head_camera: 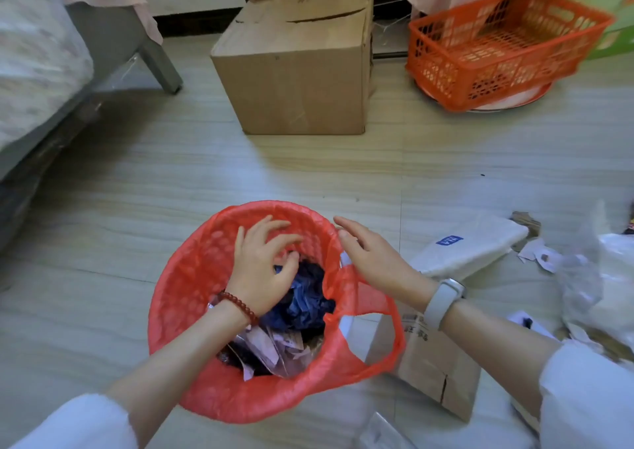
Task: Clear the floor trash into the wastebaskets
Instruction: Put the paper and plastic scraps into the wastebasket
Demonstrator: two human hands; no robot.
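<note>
Pale wood-grain flooring point(144, 187) is running under everything, with a closed brown cardboard box point(295, 71) and an orange plastic lattice crate point(501, 47) sitting by the far wall.

At the centre, a round wastebasket lined with a thin red plastic bag point(192, 277) is standing on the floor, already holding crumpled dark blue plastic point(302, 297) on top of torn paper scraps point(274, 345).

The left hand point(264, 270) is reaching into the mouth of the bin with fingers spread and curled apart above the blue plastic, clamped on nothing that can be seen. The right hand point(370, 253) is hovering flat and open at the liner's right rim, holding nothing.

Trash is still lying to the right:
- a white padded mailer pouch point(470, 246), probably light and soft, easiest to pinch at an edge;
- a flattened brown cardboard piece point(429, 362), likely stiff and light, best taken by a side;
- crinkled clear plastic wrap point(590, 277), flimsy and probably slippery, better bunched up than pinched.

The mailer is carrying a small blue label with white lettering too blurred to read. The cardboard is showing dark printed characters, also illegible here.
</note>
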